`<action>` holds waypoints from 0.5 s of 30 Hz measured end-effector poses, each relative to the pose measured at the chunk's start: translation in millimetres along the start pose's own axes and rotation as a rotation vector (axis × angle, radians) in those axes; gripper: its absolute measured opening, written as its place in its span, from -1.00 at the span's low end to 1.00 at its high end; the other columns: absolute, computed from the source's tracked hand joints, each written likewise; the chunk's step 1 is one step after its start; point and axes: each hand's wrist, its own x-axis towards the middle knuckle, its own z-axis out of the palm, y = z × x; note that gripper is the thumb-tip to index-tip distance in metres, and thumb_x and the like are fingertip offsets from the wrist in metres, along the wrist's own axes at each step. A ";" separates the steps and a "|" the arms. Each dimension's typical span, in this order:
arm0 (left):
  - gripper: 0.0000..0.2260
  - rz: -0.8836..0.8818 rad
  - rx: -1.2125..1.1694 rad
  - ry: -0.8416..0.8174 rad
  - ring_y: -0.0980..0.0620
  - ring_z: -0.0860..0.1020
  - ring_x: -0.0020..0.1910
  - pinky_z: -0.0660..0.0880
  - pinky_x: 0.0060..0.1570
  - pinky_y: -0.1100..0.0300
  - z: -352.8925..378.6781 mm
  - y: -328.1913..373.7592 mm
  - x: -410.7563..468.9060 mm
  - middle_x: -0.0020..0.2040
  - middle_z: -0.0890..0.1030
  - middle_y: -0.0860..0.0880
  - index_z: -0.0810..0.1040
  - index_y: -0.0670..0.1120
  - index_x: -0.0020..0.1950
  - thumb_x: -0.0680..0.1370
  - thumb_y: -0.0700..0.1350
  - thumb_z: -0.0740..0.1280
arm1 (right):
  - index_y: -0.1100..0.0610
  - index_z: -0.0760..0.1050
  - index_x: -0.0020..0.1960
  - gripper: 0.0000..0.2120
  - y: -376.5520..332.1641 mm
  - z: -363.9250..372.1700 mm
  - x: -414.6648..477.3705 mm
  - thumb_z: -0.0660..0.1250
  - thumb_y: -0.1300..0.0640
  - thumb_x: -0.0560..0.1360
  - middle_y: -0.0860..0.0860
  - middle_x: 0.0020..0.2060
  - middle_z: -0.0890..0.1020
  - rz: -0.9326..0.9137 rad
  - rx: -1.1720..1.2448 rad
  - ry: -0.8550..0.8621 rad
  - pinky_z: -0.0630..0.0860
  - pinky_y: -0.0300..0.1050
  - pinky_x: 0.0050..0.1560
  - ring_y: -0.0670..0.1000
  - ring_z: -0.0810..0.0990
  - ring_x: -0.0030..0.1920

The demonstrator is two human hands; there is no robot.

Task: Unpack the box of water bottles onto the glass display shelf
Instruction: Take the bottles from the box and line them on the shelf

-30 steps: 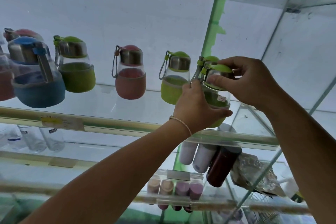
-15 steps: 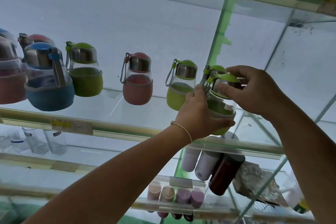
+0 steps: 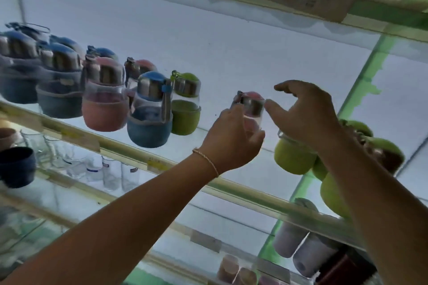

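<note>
Plenty is shelved already. A row of shelved bottles (image 3: 150,111) in blue, pink and green fills the left of the frame, and more green bottles (image 3: 294,157) bunch at the right, all on the glass shelf (image 3: 254,198). The box is out of view, so I can't say how much is left to unpack. At centre frame, the left hand (image 3: 231,139) wraps round the clear body of the pink-capped bottle (image 3: 251,105), and the cap pokes up above the fingers. Its base is hidden, so I can't tell whether it's standing or lifted. The right hand (image 3: 305,115) hovers just right of the cap, fingers loose, holding nothing, with one fingertip nearly at the steel collar.
</note>
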 end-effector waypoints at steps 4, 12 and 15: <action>-0.42 -0.087 0.048 0.021 -0.04 0.52 0.14 0.53 0.15 0.07 -28.1 -37.8 5.9 0.27 0.48 -0.12 0.28 -0.11 0.45 0.53 0.09 0.38 | 0.05 0.57 0.30 -0.59 -41.0 37.1 16.7 0.41 -0.06 0.50 0.04 0.25 0.62 -0.053 0.052 -0.037 0.41 -0.09 0.28 0.08 0.55 0.27; -0.46 -0.094 0.204 -0.033 -0.07 0.45 0.26 0.43 0.22 0.16 -49.6 -77.6 3.0 0.32 0.41 -0.14 0.21 -0.16 0.46 0.59 0.05 0.29 | 0.03 0.49 0.38 -0.50 -107.0 93.2 59.6 0.39 -0.14 0.51 0.02 0.28 0.59 -0.119 0.050 -0.185 0.45 -0.06 0.29 0.05 0.56 0.26; -0.42 -0.084 0.211 -0.043 -0.08 0.47 0.27 0.45 0.18 0.16 -48.6 -80.3 2.9 0.35 0.41 -0.16 0.16 -0.19 0.51 0.61 0.05 0.27 | 0.05 0.45 0.41 -0.46 -124.0 107.1 71.3 0.43 -0.10 0.50 0.05 0.32 0.55 -0.070 0.118 -0.262 0.49 0.02 0.30 0.08 0.54 0.27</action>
